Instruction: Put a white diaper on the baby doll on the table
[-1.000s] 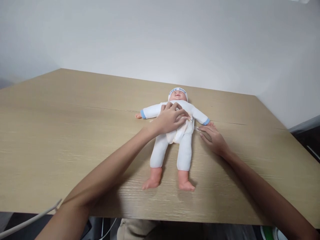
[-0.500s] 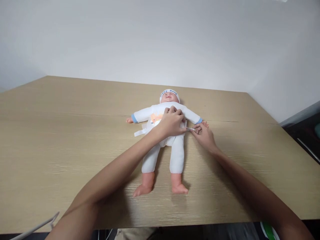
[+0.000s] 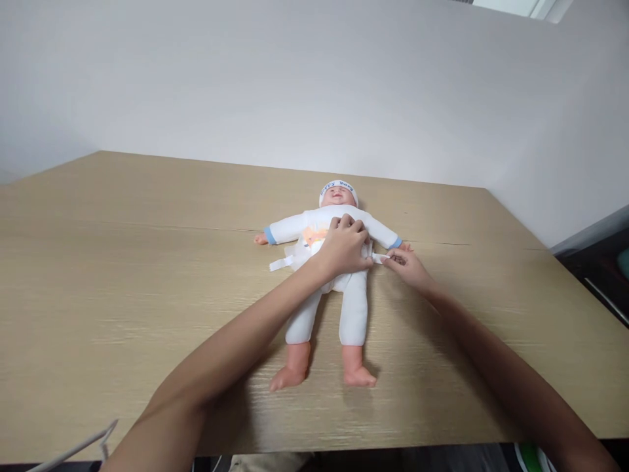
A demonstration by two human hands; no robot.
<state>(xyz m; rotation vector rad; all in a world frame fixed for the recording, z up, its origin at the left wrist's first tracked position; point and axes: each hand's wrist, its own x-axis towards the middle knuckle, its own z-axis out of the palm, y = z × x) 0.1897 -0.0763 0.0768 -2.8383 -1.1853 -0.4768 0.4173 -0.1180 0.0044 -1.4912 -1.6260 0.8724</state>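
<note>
A baby doll (image 3: pixel 354 308) in a white suit with blue cuffs and a white cap lies face up on the wooden table (image 3: pixel 122 275), head away from me. A white diaper is wrapped round its waist, and one diaper tab (image 3: pixel 281 263) sticks out on the doll's left side. My left hand (image 3: pixel 344 250) lies curled over the doll's belly and presses the diaper down. Beside the doll's right cuff, my right hand (image 3: pixel 407 265) pinches the other diaper tab (image 3: pixel 379 258).
A white wall rises behind the table. A white cable (image 3: pixel 69 447) runs at the near left corner. Dark furniture (image 3: pixel 594 269) stands past the table's right edge. Something green and white (image 3: pixel 531 457) shows at the bottom right.
My right hand went from lying flat on the table to pinching the diaper tab by the doll's side. My left hand slid a little down the belly. The left tab came into view.
</note>
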